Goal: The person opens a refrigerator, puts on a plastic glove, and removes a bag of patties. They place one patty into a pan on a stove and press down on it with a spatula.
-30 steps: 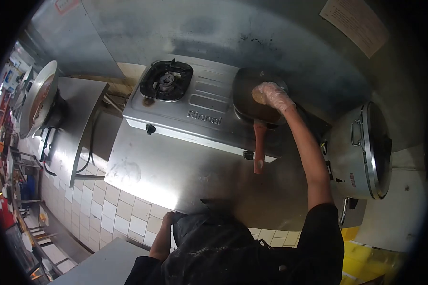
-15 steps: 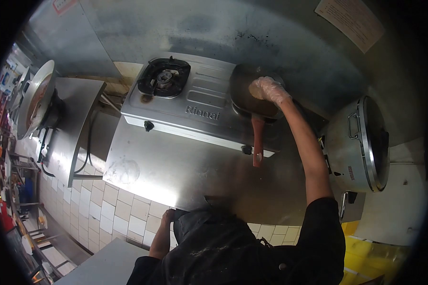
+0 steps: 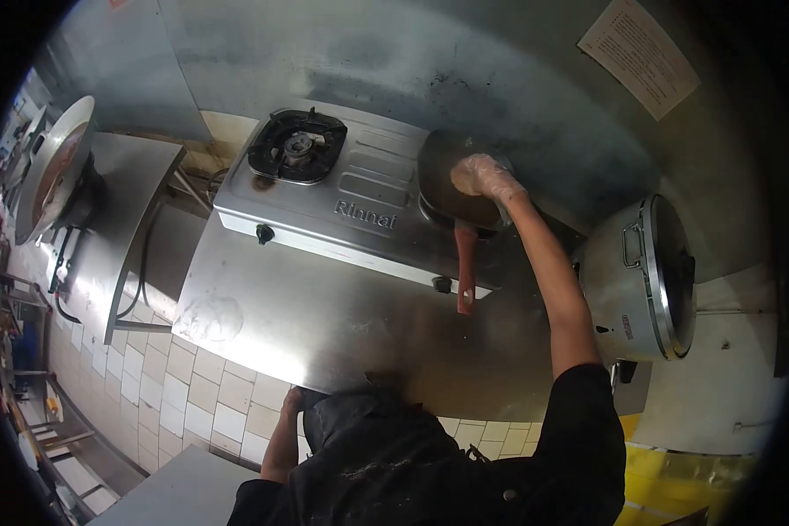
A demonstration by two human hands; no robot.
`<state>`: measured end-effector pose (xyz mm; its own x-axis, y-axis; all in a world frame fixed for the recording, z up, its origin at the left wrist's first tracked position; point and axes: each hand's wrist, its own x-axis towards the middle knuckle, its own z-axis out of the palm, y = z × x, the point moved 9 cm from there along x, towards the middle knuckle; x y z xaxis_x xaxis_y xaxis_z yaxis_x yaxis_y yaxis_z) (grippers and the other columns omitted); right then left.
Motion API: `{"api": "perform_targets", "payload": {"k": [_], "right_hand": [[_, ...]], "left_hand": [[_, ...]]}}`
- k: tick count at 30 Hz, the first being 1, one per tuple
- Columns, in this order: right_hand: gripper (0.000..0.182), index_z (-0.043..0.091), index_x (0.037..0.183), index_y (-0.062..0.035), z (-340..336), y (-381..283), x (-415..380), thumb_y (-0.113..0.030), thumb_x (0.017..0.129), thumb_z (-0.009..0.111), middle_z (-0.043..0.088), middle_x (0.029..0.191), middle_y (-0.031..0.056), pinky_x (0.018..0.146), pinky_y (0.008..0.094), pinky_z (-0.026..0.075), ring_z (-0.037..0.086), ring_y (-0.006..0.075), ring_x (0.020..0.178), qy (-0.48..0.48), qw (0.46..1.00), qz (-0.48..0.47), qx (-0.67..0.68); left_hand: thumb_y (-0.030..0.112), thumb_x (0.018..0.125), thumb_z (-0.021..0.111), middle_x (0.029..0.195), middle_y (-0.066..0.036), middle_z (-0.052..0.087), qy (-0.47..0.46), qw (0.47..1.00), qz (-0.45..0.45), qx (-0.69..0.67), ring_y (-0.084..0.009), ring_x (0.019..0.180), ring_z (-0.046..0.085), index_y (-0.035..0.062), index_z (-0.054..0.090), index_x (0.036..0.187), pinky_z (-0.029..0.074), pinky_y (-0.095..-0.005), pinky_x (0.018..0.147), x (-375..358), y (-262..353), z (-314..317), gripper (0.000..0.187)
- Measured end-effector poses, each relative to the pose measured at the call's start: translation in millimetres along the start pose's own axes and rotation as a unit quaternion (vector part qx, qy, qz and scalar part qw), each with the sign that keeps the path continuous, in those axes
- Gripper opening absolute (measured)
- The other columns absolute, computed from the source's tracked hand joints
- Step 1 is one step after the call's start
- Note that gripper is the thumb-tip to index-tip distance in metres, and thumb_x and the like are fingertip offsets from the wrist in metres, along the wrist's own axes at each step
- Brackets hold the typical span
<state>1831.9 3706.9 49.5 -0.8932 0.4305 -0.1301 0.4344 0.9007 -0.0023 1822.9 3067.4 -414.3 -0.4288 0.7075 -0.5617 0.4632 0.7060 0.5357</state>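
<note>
My right hand (image 3: 485, 180), in a clear plastic glove, reaches into a dark square frying pan (image 3: 443, 158) on the right burner. Its fingers are closed on a tan, rounded piece (image 3: 461, 178), held low over the pan's inside. The pan's reddish-brown handle (image 3: 466, 263) points back toward me across the stove's front edge. Low down by my dark apron, my bare left hand (image 3: 293, 401) is curled at the front edge of the steel table (image 3: 342, 302). A dark item lies against it, and its fingers are mostly hidden.
The left burner (image 3: 298, 145) of the Rinnai stove (image 3: 377, 171) carries no pan. A big lidded cooker (image 3: 622, 280) stands to the right, close to my forearm. On a side table at left sits a wide wok (image 3: 57, 171). A metal wall (image 3: 359, 53) rises behind the stove.
The view has shifted slightly, so the stove and cooker sit a little lower and further left. My right hand stays over the pan with the tan piece; my left hand remains low.
</note>
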Motion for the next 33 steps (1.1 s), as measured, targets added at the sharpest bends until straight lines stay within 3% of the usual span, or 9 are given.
{"api": "perform_targets", "payload": {"k": [1,5,7,14,16,26,28,33], "right_hand": [[0.026,0.068,0.104,-0.0094,-4.4,1.6,-1.6,-0.009,0.078,0.067,0.066,0.111,0.0116,0.091,0.0376,0.049,0.062,0.029,0.106,0.018,0.998,0.002,0.061],[0.033,0.066,0.109,-0.01,1.3,6.7,0.3,-0.005,0.076,0.067,0.065,0.111,0.0128,0.092,0.0379,0.048,0.061,0.0308,0.107,-0.013,0.995,0.026,0.096],[0.039,0.068,0.109,-0.0107,-7.9,1.1,-2.0,0.005,0.074,0.062,0.065,0.111,0.0176,0.093,0.0396,0.047,0.061,0.0342,0.107,0.015,0.995,0.01,0.099],[0.041,0.068,0.108,-0.0095,-9.2,3.2,3.1,0.0,0.069,0.066,0.066,0.111,0.0156,0.091,0.0373,0.048,0.062,0.0325,0.106,-0.014,0.993,0.022,0.113],[0.04,0.066,0.106,-0.0074,-1.5,10.1,4.8,-0.007,0.068,0.077,0.064,0.111,0.0104,0.093,0.035,0.047,0.06,0.0259,0.106,-0.053,0.986,0.064,0.144],[0.041,0.067,0.105,-0.0057,-4.9,1.5,11.3,-0.008,0.066,0.078,0.066,0.107,0.0115,0.091,0.0358,0.048,0.062,0.0252,0.105,-0.079,0.99,0.035,0.111],[0.041,0.068,0.105,-0.0056,-2.0,7.9,9.6,-0.008,0.065,0.077,0.065,0.107,0.0124,0.091,0.0359,0.047,0.061,0.0265,0.105,-0.088,0.982,0.086,0.146],[0.041,0.068,0.106,-0.0056,-0.2,9.4,10.8,-0.008,0.065,0.075,0.064,0.11,0.0129,0.092,0.0356,0.046,0.06,0.0271,0.108,-0.072,0.984,0.078,0.144]], "left_hand": [[0.033,0.084,0.059,0.105,-0.026,0.064,-0.003,1.0,-0.011,-0.01,-0.0416,0.099,0.062,0.0031,0.063,0.108,0.051,-0.0477,0.084,1.9,-2.8,1.0,0.038],[0.03,0.084,0.059,0.103,-0.026,0.064,0.003,0.996,-0.047,-0.076,-0.0413,0.098,0.063,0.0036,0.064,0.106,0.052,-0.0466,0.082,-1.5,12.0,-13.9,0.035],[0.031,0.084,0.059,0.102,-0.026,0.065,0.009,0.994,-0.051,-0.094,-0.0411,0.097,0.063,0.0036,0.065,0.106,0.052,-0.0466,0.081,0.4,13.4,-18.9,0.035],[0.032,0.084,0.059,0.101,-0.025,0.065,0.019,0.993,-0.033,-0.108,-0.0406,0.096,0.063,0.0038,0.065,0.104,0.052,-0.0467,0.08,12.2,17.9,-20.6,0.036],[0.033,0.084,0.059,0.1,-0.025,0.065,0.023,0.993,-0.029,-0.112,-0.0405,0.096,0.063,0.0038,0.066,0.104,0.052,-0.0468,0.08,14.4,19.2,-21.3,0.036],[0.035,0.084,0.059,0.098,-0.023,0.066,0.039,0.989,-0.025,-0.138,-0.0398,0.094,0.064,0.0041,0.067,0.102,0.052,-0.0469,0.079,21.0,17.0,-19.9,0.036],[0.035,0.084,0.059,0.098,-0.023,0.067,0.041,0.989,-0.025,-0.141,-0.0396,0.094,0.064,0.0041,0.067,0.102,0.052,-0.047,0.078,22.4,17.9,-21.4,0.036],[0.036,0.084,0.059,0.097,-0.022,0.067,0.045,0.988,-0.021,-0.148,-0.0392,0.093,0.064,0.0043,0.067,0.101,0.052,-0.0471,0.078,25.3,16.7,-25.9,0.037]]}}
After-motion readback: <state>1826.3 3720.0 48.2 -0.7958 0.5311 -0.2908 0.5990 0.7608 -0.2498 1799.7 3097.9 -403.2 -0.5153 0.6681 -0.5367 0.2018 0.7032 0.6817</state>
